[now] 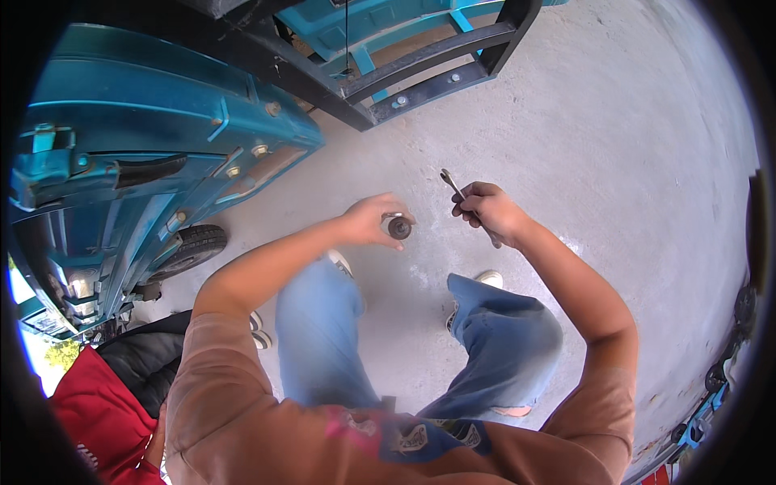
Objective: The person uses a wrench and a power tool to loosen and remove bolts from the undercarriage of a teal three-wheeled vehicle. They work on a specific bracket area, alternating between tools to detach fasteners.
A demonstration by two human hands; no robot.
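Observation:
In front of me, my left hand is closed round a small cylindrical thing, seen end-on. Its end is dark and round with a paler edge; its kind cannot be made out. To the right, my right hand grips a metal wrench by its handle. The wrench slants, its jaw end pointing up and left, away from me, and its other end showing below my fingers. Both hands are held above the floor, apart from each other and touching no other thing.
A teal vehicle body panel with a wheel is at left. A black metal frame with bolts juts in at the top. A person in a red top is at lower left. Grey concrete floor lies beneath.

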